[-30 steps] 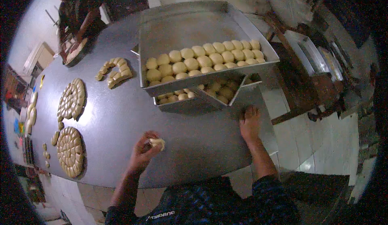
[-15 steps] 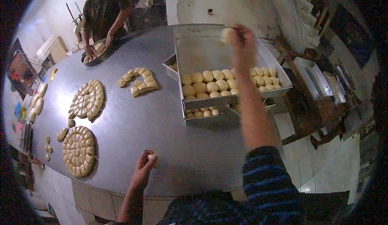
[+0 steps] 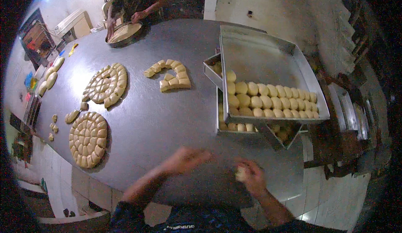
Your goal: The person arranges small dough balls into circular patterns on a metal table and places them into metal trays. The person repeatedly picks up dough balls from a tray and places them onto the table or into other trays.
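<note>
Low over the near side of the table, my right hand is closed on a small pale piece of dough. To its left my left hand is smeared by motion, its fingers stretched toward the right hand, with nothing visible in them. Beyond my right hand stands a deep metal tray with rows of round dough balls along its near side. One single dough ball sits behind these rows at the left wall. Further left lies a curved band of cut dough pieces.
Two round slabs of dough cut into pieces, one far and one near, lie on the left of the metal table. More trays sit under the upper one. Across the table a person works dough in a round pan.
My right hand has come down from above the tray to the near table, and a dough ball now sits behind the rows. My left hand has moved right. The view has shifted.
</note>
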Demonstrator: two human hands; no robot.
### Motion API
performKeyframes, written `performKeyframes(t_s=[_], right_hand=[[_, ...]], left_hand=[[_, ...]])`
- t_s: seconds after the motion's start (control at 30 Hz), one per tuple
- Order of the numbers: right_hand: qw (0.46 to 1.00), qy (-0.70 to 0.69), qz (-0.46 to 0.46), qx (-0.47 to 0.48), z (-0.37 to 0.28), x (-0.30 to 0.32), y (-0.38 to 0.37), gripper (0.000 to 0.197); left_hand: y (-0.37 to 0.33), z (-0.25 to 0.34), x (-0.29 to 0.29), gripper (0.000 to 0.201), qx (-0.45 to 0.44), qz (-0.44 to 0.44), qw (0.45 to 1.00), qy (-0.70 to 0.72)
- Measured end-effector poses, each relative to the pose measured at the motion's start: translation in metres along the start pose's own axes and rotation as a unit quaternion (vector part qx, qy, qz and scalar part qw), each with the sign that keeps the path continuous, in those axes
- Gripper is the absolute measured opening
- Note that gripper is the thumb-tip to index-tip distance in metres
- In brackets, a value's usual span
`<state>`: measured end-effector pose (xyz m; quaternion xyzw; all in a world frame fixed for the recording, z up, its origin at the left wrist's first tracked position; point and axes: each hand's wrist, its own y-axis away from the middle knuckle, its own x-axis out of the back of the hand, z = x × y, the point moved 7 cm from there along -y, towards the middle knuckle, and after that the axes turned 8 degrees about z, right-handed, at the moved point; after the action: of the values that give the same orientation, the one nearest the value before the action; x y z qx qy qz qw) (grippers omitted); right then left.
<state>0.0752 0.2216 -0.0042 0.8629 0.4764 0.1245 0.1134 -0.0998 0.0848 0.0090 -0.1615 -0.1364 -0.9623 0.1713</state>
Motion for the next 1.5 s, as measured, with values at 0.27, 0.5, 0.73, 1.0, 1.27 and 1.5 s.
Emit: performKeyframes(t_s=[0.27,0.5,0.73,1.0,1.27,1.5], right_hand=[[0.744,0.557,0.338,0.147,0.048,0.130,-0.021,0.038],[0.834,0.531,0.146,0.034,0.087,0.098,0.023,0.033],[0.814,0.446,0.352,0.121,0.038,0.121,-0.024,0.036],[0.669,0.488,0.514,0.221,0.042,0.189,-0.030,0.024],[0.742,0.455,0.452,0.197,0.072,0.213,-0.015,0.026],[0.848,0.384,0.342,0.126,0.045,0.206,0.041,0.020]], left_hand=[[-0.077,-0.157,0.263,0.044,0.130,0.507,0.753,-0.399],[-0.161,-0.155,0.240,0.039,-0.057,0.457,0.880,-0.113],[-0.103,-0.098,0.149,0.042,-0.013,0.391,0.909,0.143],[0.011,-0.068,0.074,0.041,0.067,0.340,0.904,0.250],[0.038,-0.065,0.006,0.033,0.076,0.312,0.831,0.453],[0.072,-0.023,0.025,0.025,0.063,0.388,0.866,0.310]])
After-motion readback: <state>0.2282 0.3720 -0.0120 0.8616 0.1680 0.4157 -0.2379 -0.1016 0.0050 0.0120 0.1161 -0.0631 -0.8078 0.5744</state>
